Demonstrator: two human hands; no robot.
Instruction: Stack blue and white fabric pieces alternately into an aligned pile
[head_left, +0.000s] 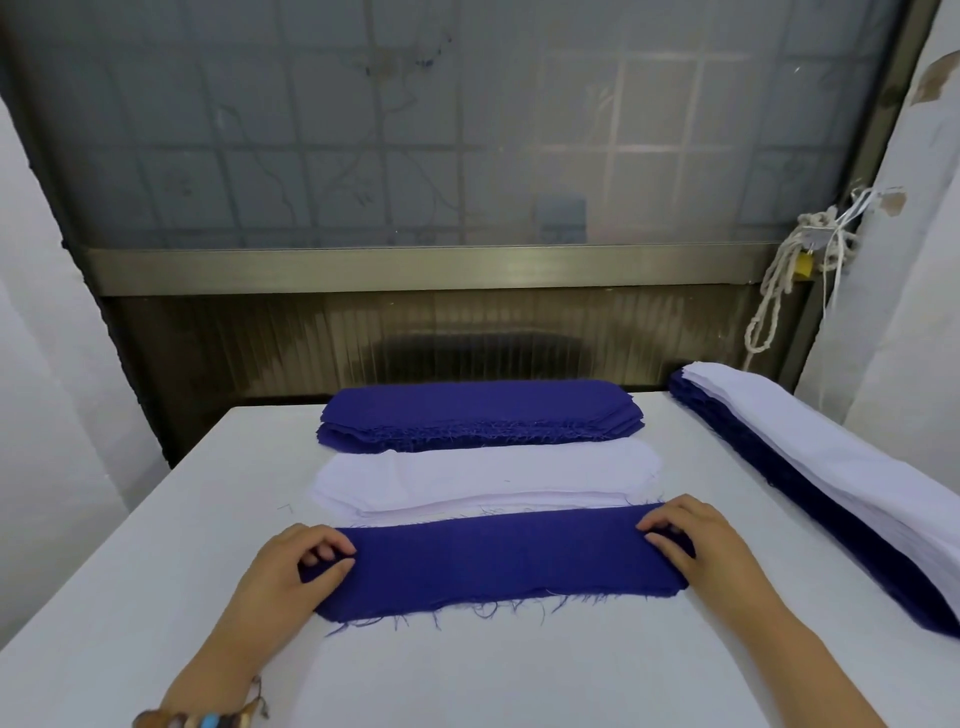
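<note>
Top view | your left hand (306, 566) pinches the left end of the blue piece (493, 564), fingers curled | your right hand (685, 540) grips its right end likewise | the piece lies flat on the table (467, 675), just before the white stack (483, 480) | blue stack (478, 413) sits behind | blue-and-white pile (831, 493) lies far right.

A blue fabric piece (493, 561) lies on the white table (156, 571) with its frayed edge nearest. The left hand (306, 564) and right hand (696, 540) grip its ends with curled fingers. Just behind it lies a white stack (483, 483), then a blue stack (478, 415) — a blue-and-white pile (831, 493) sits to the right
</note>
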